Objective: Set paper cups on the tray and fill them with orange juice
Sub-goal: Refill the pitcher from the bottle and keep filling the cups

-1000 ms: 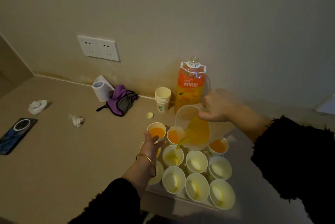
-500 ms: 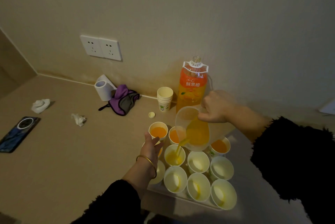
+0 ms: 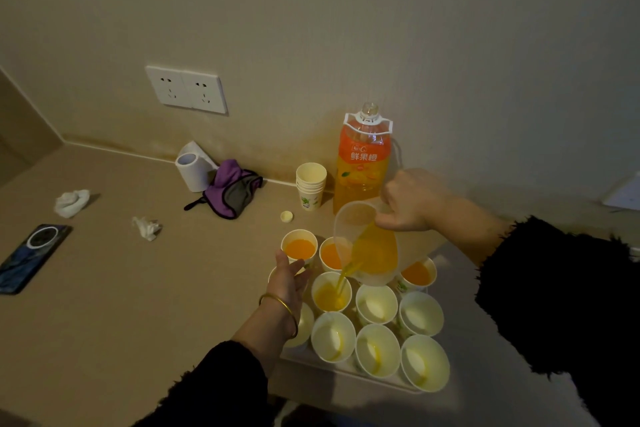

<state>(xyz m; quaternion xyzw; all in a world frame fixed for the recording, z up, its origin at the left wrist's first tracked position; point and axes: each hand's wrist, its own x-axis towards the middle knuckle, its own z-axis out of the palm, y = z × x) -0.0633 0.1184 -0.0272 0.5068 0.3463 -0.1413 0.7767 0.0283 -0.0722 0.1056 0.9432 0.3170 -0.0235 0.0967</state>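
A dim countertop seen from above, against a beige wall. At far left lie a phone (image 3: 31, 257) and two tissue wads (image 3: 72, 202), then a paper roll (image 3: 192, 170) and a purple pouch (image 3: 232, 193). Toward the middle, a bottle cap (image 3: 286, 216) sits by a stack of spare cups (image 3: 310, 184).

The tray (image 3: 322, 365) sits at the near edge, centre right, packed with paper cups in rows. The left hand (image 3: 289, 283), fingers loosely spread and holding nothing, hovers at the tray's left side over a cup. Whether it touches that cup cannot be told.

The step in hand is pouring. The right hand (image 3: 412, 201) grips a clear jug (image 3: 370, 246), tilted left, and a thin stream of juice falls into a second-row cup (image 3: 330, 291), which looks partly full. Three far-row cups already hold juice. Five nearer cups (image 3: 377, 350) look empty or barely wetted. The open juice bottle (image 3: 363, 163) stands by the wall behind the jug.

The next move likely calls for levelling the jug before this cup brims, then shifting right to its neighbour (image 3: 375, 303).

The jug hides one far-row cup. The left hand and wrist cover two cups, so their fill is unknown. The tray's far rim is out of sight.
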